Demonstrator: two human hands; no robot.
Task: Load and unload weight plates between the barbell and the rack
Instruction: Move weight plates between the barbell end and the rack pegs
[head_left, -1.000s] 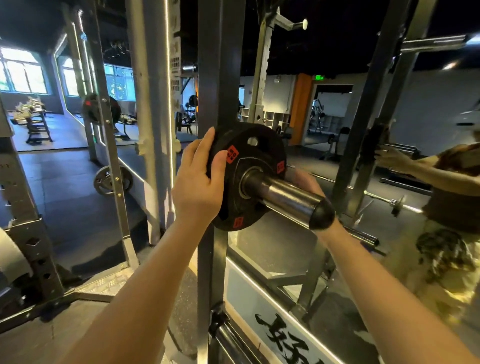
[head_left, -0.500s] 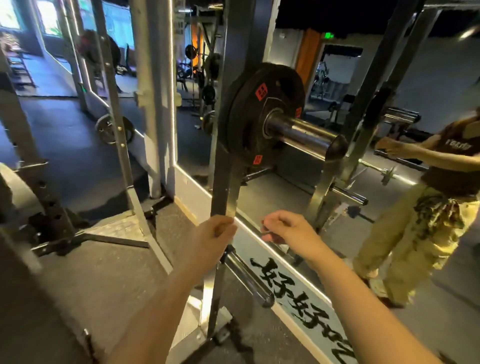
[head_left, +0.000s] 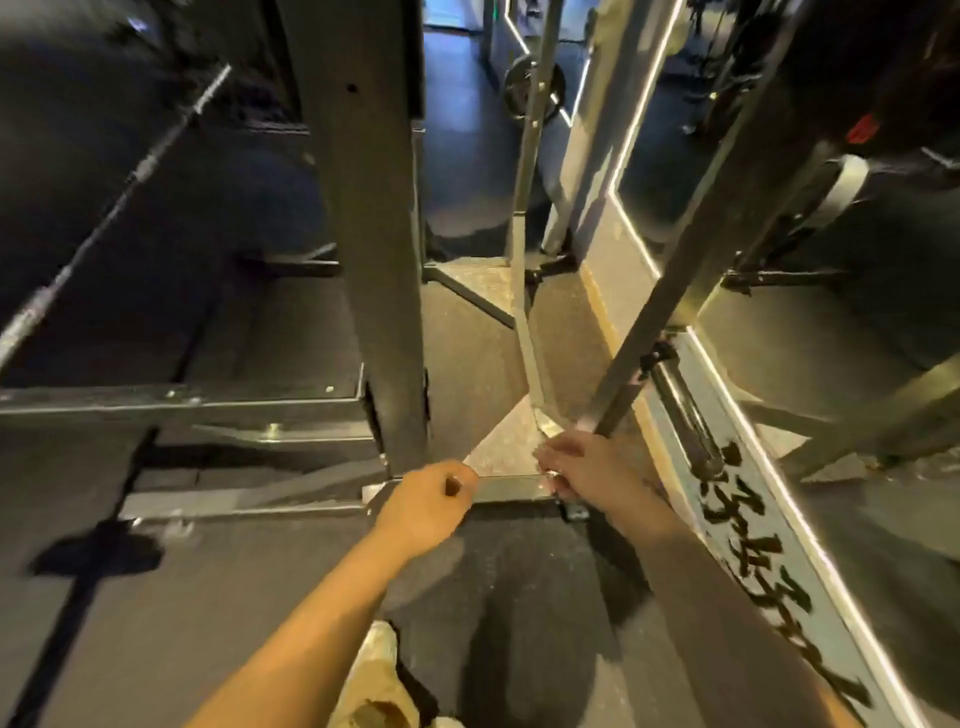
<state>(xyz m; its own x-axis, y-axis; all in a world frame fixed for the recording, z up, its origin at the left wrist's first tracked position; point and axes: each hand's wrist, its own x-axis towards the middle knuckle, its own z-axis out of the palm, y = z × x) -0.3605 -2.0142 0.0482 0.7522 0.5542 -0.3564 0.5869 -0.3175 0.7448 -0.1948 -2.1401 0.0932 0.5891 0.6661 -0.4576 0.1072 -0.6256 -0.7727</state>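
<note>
Both hands, left (head_left: 423, 506) and right (head_left: 592, 470), loosely curled, empty, low beside rack base (head_left: 511, 488), barbell (head_left: 104, 218) well apart.

Dark rubber floor (head_left: 156, 623) meets a light-edged wall mirror (head_left: 779, 234) with black lettering (head_left: 753, 545).

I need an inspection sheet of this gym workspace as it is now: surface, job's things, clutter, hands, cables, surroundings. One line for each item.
Surface: dark rubber floor, with a metal base plate at the foot of the rack.
Job's things: rack post upright; barbell slants at left; a plate stands far behind, blurred.
Clutter: nothing seen.
Hands: left hand loosely curled, holding nothing; right hand low by the rack base, its grip unclear.
Cables: nothing seen.
Surroundings: mirror at right, lit strip on its frame; a panel with dark characters below it.
</note>
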